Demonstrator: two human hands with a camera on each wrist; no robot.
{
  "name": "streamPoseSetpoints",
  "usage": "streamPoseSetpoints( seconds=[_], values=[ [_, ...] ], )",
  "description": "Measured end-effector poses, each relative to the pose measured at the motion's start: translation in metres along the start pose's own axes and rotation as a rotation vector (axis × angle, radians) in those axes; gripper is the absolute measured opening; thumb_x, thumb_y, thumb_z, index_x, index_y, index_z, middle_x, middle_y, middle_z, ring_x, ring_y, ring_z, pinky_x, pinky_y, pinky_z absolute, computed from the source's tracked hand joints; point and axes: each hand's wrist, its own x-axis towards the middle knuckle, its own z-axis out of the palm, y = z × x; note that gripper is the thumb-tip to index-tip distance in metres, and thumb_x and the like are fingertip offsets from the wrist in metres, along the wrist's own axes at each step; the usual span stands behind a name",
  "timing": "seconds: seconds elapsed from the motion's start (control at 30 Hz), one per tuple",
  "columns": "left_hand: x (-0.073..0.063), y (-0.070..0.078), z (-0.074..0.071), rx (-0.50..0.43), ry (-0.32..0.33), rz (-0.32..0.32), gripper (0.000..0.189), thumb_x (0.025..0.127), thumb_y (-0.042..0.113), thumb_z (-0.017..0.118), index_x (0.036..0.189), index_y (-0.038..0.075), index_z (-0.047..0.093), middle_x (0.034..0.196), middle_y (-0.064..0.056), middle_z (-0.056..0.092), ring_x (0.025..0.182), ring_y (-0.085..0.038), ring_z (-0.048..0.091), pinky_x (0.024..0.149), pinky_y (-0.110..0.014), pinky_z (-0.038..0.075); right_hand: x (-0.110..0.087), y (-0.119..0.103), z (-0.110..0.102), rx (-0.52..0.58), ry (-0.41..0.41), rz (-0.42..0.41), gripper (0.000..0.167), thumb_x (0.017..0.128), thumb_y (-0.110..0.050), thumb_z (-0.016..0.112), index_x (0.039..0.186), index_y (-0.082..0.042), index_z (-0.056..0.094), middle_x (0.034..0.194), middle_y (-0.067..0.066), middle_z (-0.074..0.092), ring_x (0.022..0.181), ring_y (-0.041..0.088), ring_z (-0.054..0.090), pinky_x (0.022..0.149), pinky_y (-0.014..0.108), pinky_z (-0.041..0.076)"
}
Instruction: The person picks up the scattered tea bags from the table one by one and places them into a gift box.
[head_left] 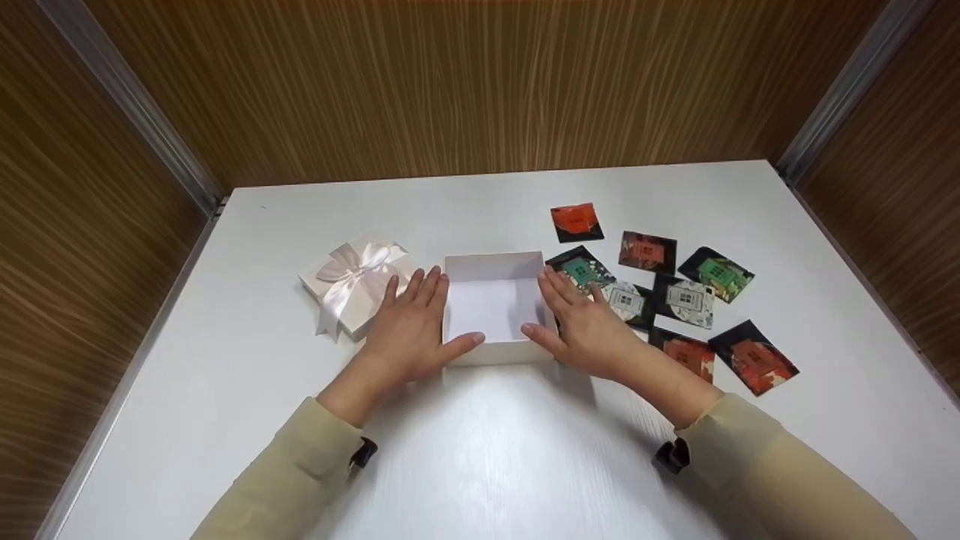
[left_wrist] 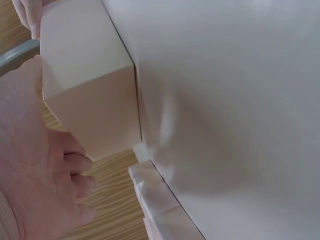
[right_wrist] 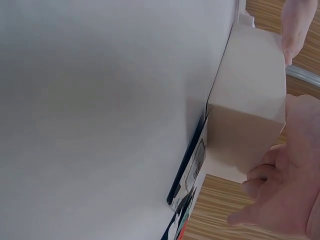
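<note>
Pale, smooth-walled rectangular box [head_left: 501, 354] sits open-topped on the white bench [head_left: 484, 450] between left hand [head_left: 411, 330] and right hand [head_left: 596, 330], fingers straight along its sides, thumbs at the near rim; satin-bowed lid [head_left: 360, 279] lies left, flat printed packets [head_left: 754, 358] right.

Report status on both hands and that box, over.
Left hand and right hand flank the open box. Ribboned lid lies left. Packets near right hand, possibly in its way.
</note>
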Motion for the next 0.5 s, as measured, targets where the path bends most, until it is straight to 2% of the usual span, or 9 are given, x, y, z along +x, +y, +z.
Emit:
streamPoseSetpoints(
  seconds=[0.2, 0.5],
  values=[
    [-0.007, 0.005, -0.002, 0.012, 0.002, 0.011, 0.115, 0.096, 0.085, 0.038, 0.166, -0.005, 0.025, 0.172, -0.022, 0.025, 0.16, -0.039, 0.021, 0.128, -0.062, 0.007, -0.009, -0.003, 0.0, -0.014, 0.018, -0.013, 0.089, 0.107, -0.058, 0.053, 0.164, 0.005, 0.028, 0.173, 0.02, 0.023, 0.158, 0.041, 0.026, 0.119, 0.075, 0.021],
    [-0.016, 0.005, -0.001, 0.004, 0.04, 0.053, 0.116, 0.095, 0.084, 0.044, 0.163, -0.008, 0.031, 0.169, -0.026, 0.029, 0.158, -0.04, 0.026, 0.128, -0.061, 0.012, -0.021, -0.007, -0.001, -0.01, -0.01, -0.014, 0.09, 0.107, -0.061, 0.051, 0.166, 0.002, 0.026, 0.174, 0.018, 0.021, 0.159, 0.038, 0.024, 0.121, 0.074, 0.019]
  ],
)
